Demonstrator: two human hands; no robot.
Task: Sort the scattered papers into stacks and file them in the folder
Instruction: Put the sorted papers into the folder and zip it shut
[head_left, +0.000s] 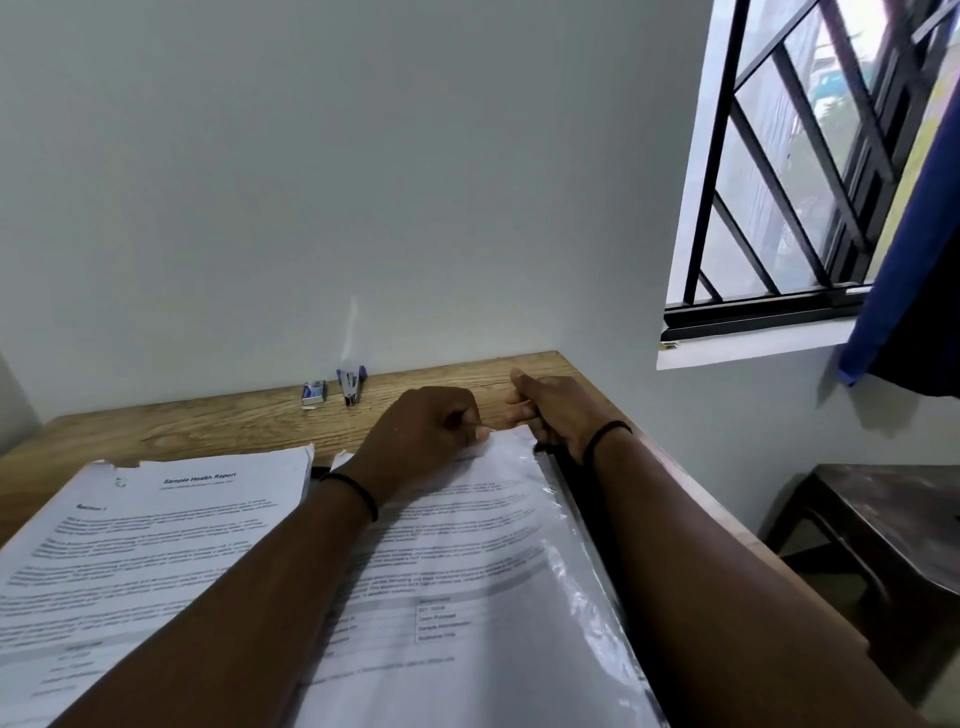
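Observation:
A stack of printed papers (145, 525) headed "Sample Health Report" lies at the left of the wooden desk (218, 421). To its right lies a folder (519, 571) with a clear plastic sleeve over a printed sheet and a dark spine along its right edge. My left hand (426, 431) rests curled on the sheet's top edge and pinches it near the top right corner. My right hand (550, 410) grips the folder's top right corner at the spine, fingers curled around it.
A blue stapler (351, 385) and a small staple box (314, 392) sit at the desk's back edge by the wall. The desk ends at the right wall under a barred window (779, 171). A dark wooden stool (893, 525) stands lower right; a blue curtain (909, 270) hangs there.

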